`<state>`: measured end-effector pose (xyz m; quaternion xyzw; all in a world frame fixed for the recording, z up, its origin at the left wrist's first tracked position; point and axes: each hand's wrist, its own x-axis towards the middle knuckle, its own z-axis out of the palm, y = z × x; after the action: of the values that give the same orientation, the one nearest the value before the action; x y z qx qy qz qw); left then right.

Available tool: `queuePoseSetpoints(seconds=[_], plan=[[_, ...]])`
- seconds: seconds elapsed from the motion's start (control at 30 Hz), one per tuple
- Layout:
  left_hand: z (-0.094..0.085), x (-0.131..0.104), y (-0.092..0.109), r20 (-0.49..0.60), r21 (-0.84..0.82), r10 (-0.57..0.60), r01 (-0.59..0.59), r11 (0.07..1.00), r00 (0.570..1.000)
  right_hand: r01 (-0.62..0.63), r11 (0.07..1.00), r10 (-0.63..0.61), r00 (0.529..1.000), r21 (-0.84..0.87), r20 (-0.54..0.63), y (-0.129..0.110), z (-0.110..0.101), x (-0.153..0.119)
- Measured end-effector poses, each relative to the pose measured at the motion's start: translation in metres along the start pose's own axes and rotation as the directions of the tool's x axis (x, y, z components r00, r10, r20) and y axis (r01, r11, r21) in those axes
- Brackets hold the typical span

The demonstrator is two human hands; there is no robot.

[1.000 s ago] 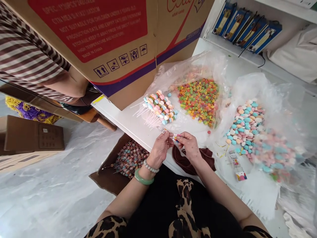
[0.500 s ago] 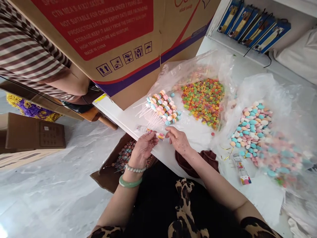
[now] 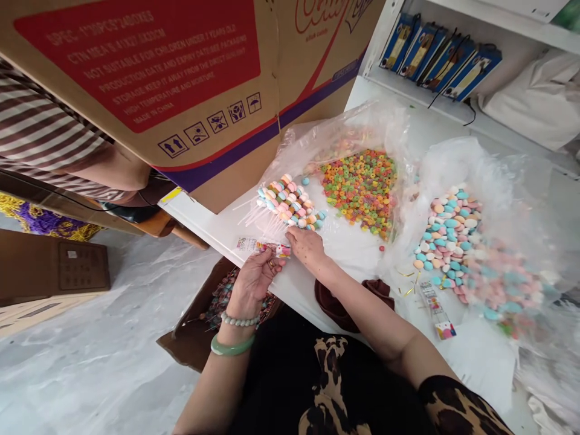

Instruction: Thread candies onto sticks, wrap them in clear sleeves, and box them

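My left hand [image 3: 257, 273] pinches a small clear plastic candy wrapper [image 3: 247, 244] with colourful print, held flat over the table edge. Beside the wrapper's right end is my right hand [image 3: 309, 249], its fingers drawn together in a pinch. What they hold, if anything, is hidden. Just beyond the hands lies a pile of candy skewers [image 3: 290, 200], pastel and brown sweets threaded on white sticks. A second stack of printed wrappers [image 3: 437, 311] rests on the table to the right.
An open bag of ring candies [image 3: 362, 187] and a bag of pastel sweets [image 3: 448, 235] lie on the white table. A large carton [image 3: 217, 145] stands at the back left. Brown cloth [image 3: 378, 294] is near me; a box of skewers [image 3: 222, 302] sits below. Another person's arm [image 3: 113, 172] shows left.
My right hand has moved left and closer to the skewers' sticks and the wrapper. My left hand still holds the wrapper, now turned flatter. The whole view has shifted slightly.
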<state>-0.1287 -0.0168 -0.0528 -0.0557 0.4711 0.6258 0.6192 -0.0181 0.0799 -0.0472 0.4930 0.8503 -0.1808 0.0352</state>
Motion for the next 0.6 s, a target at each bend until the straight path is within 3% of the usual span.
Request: queuePoseSetpoints(seconds=[0.17,0.4,0.47,0.53,0.6], plan=[[-0.003,0.002,0.001,-0.031,0.018,0.049,-0.049,0.999,0.998,0.028,1.000,-0.027,0.997,0.009,-0.077,-0.002,0.003,-0.001],[-0.008,0.003,0.000,-0.109,-0.043,0.106,-0.112,0.993,0.988,0.085,0.996,-0.085,0.996,0.005,-0.026,-0.002,0.005,-0.001],[-0.007,0.002,0.001,-0.088,-0.072,0.109,-0.115,0.991,0.990,0.120,0.985,-0.112,0.992,0.125,-0.065,0.008,0.004,-0.011],[-0.005,0.001,0.002,-0.073,-0.099,0.108,-0.115,0.988,0.991,0.116,0.925,-0.086,0.991,0.362,-0.098,0.027,0.003,-0.028],[-0.002,0.001,0.002,-0.065,-0.111,0.097,-0.104,0.988,0.993,0.011,0.735,0.027,0.999,0.678,-0.046,0.051,0.002,-0.048]])
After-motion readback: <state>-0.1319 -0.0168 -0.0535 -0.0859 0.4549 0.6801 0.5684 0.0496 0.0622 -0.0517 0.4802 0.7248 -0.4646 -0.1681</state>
